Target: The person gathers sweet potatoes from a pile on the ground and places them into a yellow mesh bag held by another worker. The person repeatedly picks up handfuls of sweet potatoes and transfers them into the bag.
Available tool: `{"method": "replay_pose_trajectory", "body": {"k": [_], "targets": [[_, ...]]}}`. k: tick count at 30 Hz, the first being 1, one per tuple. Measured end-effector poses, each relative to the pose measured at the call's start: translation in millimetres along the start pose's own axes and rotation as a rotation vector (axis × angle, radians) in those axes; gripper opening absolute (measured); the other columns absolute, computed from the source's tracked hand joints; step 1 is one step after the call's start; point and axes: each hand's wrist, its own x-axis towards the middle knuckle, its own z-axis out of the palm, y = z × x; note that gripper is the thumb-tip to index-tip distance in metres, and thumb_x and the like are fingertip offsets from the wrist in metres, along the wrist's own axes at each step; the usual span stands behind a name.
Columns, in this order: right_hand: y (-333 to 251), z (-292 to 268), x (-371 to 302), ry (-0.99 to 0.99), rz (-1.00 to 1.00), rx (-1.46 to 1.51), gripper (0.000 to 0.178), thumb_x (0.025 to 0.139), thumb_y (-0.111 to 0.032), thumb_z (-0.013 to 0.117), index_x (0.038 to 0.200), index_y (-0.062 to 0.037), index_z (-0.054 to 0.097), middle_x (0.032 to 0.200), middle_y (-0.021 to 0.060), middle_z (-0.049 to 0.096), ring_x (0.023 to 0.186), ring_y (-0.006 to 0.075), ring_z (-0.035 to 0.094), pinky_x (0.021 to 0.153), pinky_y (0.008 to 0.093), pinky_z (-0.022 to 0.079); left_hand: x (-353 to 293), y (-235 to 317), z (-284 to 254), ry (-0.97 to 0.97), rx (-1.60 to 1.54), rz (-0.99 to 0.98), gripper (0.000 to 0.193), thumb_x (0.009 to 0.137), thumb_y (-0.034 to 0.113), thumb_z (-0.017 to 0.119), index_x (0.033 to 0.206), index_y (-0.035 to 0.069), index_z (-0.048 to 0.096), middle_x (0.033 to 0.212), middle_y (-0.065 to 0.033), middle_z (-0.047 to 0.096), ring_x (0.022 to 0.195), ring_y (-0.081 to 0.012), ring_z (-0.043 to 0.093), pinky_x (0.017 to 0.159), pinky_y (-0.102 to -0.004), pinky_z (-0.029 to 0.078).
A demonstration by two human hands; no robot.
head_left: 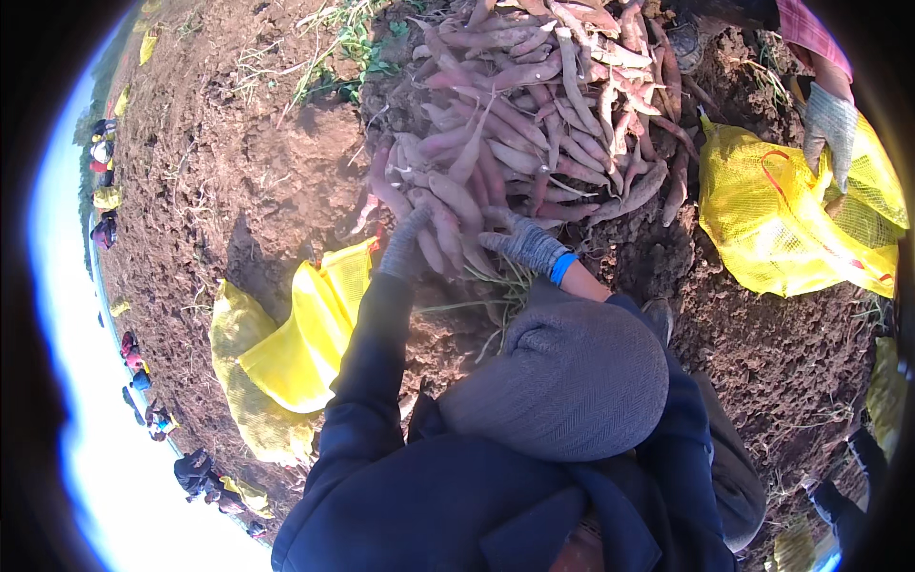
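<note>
Head view: gloved left hand (pixel 406 242) and right hand (pixel 530 245) touch the sweet potato pile (pixel 543 119) at its near edge on soil (pixel 286 167); I cannot tell whether they grip.

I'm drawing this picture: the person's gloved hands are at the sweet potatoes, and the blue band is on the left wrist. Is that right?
Not quite: the blue band is on the right wrist, as the head view shows. The rest is right.

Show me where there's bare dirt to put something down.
Mostly bare soil lies left of the sweet potato pile, beyond the left yellow bag. Another patch lies below the right yellow bag. That pile is crowded, with left hand and right hand at its near edge.
</note>
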Motion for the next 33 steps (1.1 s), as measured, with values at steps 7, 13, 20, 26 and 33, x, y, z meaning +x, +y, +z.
{"method": "replay_pose_trajectory", "body": {"k": [7, 13, 20, 26, 33], "targets": [[19.8, -8.0, -23.9, 0.151, 0.109, 0.528, 0.074, 0.091, -0.053, 0.067, 0.139, 0.0004, 0.052, 0.13, 0.0162, 0.062, 0.12, 0.0252, 0.059, 0.101, 0.0351, 0.047, -18.4, -48.4, 51.8, -0.15, 0.184, 0.249, 0.055, 0.086, 0.006, 0.069, 0.136, 0.003, 0.045, 0.117, -0.011, 0.061, 0.105, -0.0259, 0.062, 0.094, -0.0414, 0.053], [-20.1, -14.3, -36.5, 0.275, -0.011, 0.019, 0.073, 0.088, -0.044, 0.07, 0.145, -0.0047, 0.045, 0.129, 0.0252, 0.06, 0.113, 0.0333, 0.064, 0.098, 0.0396, 0.05, -15.7, -67.8, 53.2, -0.097, -0.013, 0.273, 0.057, 0.09, 0.011, 0.07, 0.138, 0.003, 0.042, 0.126, -0.0117, 0.056, 0.121, -0.0281, 0.055, 0.102, -0.0437, 0.048], [-56.4, -19.2, -72.1, 0.234, 0.175, -0.581, 0.072, 0.092, -0.045, 0.059, 0.152, -0.012, 0.036, 0.127, 0.0231, 0.063, 0.112, 0.0413, 0.063, 0.096, 0.0445, 0.052, -35.6, -55.3, 88.1, -0.238, 0.232, 0.27, 0.054, 0.087, 0.007, 0.071, 0.135, 0.002, 0.047, 0.121, -0.0107, 0.059, 0.109, -0.023, 0.06, 0.094, -0.0364, 0.052], [-31.9, -27.2, -65.4, 0.389, 0.204, 0.195, 0.062, 0.088, -0.04, 0.072, 0.136, -0.004, 0.056, 0.107, 0.0207, 0.07, 0.098, 0.0287, 0.069, 0.088, 0.0382, 0.054, -32.7, -62.5, 132.0, -0.027, 0.381, 0.41, 0.045, 0.087, 0.0, 0.069, 0.127, 0.002, 0.049, 0.104, -0.0094, 0.064, 0.088, -0.0186, 0.065, 0.072, -0.0305, 0.056], [-20.9, -32.3, -60.9, 0.501, 0.008, 0.279, 0.065, 0.091, -0.044, 0.069, 0.135, 0.0015, 0.054, 0.124, 0.0191, 0.064, 0.109, 0.0252, 0.064, 0.093, 0.0351, 0.051, -21.4, -71.3, 116.2, -0.15, 0.545, 0.358, 0.051, 0.087, 0.011, 0.074, 0.129, 0.0, 0.049, 0.108, -0.0086, 0.064, 0.092, -0.0187, 0.063, 0.078, -0.0316, 0.053]]}}
